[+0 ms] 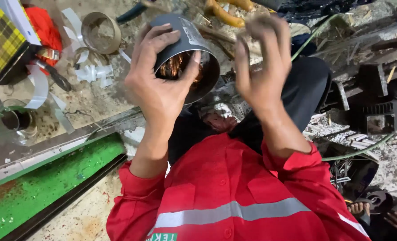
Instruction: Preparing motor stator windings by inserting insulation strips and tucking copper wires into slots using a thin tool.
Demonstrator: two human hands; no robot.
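My left hand [156, 87] is raised in the upper middle of the frame, wrist bent back, its fingers [151, 40] curled over the top of a grey metal cylinder [187, 47] and the thumb hooked on its lower rim, so the hand is closed firmly around it. The cylinder tilts with its open end toward me, and I can see copper windings [176, 67] glinting inside.

My right hand [263, 67] is just beside it, to the right, held upright with the forearm rising out of my red sleeve [296, 165]. It is blurred; the fingers are loosely bent and spread, and I cannot tell whether they pinch anything. They are close to the cylinder's rim without clearly touching it.

In the upper left of the frame a roll of tape [101, 32] lies on the dirty counter [91, 100], with white strips [91, 72] scattered below it and a yellow checked box [2, 40] at the far left edge. A green ledge [51, 183] runs across the lower left. Yellow-handled pliers [225, 15] lie at the top, behind my hands. Dark metal parts [377, 89] crowd the right side.
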